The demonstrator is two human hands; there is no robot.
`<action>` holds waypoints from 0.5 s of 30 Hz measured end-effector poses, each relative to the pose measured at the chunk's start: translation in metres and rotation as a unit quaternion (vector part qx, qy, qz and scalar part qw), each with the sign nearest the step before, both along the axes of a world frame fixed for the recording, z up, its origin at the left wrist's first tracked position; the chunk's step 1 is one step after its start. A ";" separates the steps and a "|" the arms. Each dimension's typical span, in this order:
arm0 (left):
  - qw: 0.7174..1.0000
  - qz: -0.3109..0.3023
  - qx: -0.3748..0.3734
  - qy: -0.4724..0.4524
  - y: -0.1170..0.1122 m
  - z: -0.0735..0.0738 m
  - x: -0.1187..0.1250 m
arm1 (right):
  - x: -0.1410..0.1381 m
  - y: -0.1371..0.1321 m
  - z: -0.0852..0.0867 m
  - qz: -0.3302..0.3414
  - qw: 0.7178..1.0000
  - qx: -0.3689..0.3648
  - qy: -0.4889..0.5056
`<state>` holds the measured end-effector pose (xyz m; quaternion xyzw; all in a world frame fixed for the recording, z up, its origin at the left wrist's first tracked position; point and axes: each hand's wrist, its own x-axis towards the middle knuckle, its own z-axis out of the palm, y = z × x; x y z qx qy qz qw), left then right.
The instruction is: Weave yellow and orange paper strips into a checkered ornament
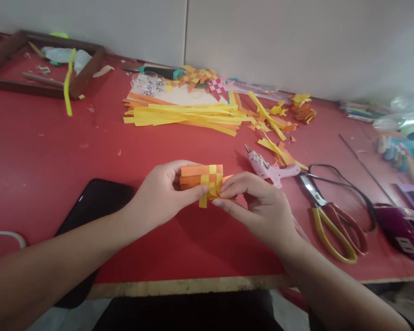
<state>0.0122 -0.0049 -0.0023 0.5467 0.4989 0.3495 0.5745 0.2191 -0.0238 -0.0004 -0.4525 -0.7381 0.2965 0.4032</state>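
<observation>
A small piece of woven paper strips, orange crossed with yellow in a checker pattern, is held up above the red table between both hands. My left hand pinches it from the left, thumb on the front near a yellow strip end that hangs down. Fingers of my right hand are closed on its lower right edge, at a yellow strip. Orange strip ends stick out to the left over my left fingers. What lies behind the weave is hidden.
Loose yellow and orange paper strips lie at the back. Woven paper fish rest behind them. A pink glue gun and large scissors lie at right, beside a cord. A black phone overhangs the near table edge under my left arm.
</observation>
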 end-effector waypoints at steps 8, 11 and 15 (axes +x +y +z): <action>0.999 -0.026 0.022 0.016 0.000 0.001 0.003 | 0.001 -0.002 -0.001 -0.025 0.995 -0.095 0.021; 0.998 -0.057 -0.007 0.001 0.000 0.001 0.004 | 0.002 -0.003 -0.005 -0.034 0.999 -0.010 -0.008; 0.997 -0.073 -0.012 -0.022 -0.001 0.000 0.003 | 0.001 -0.004 -0.008 -0.022 0.999 -0.023 0.010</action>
